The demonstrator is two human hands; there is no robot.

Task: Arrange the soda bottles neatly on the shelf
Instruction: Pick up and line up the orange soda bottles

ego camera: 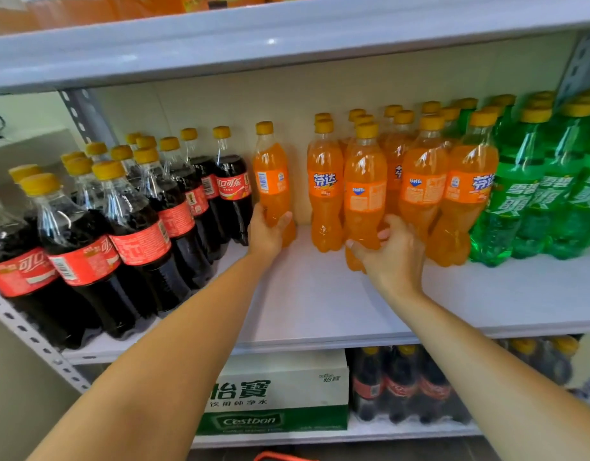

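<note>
Sorting the orange soda bottles (423, 181) on the white shelf (320, 304), between cola bottles (137, 234) to the left and green bottles (519, 201) to the right. Gripping a lone orange bottle (272, 181) low on its body with the left hand (265, 232), thumb and fingers curled round it, upright, just beside the cola row and apart from the orange group. Clasping the front orange bottle (365, 194) near its base with the right hand (391, 257), fingers wrapped round, close against its neighbours. Seemingly full, so fairly weighty for a single hand; firm under a squeeze, yet smooth and probably slippery. Best held at the narrowed waist below the label, never by the cap. Safer slid upright along the shelf than lifted, given the crowded rows and the risk of toppling one
</note>
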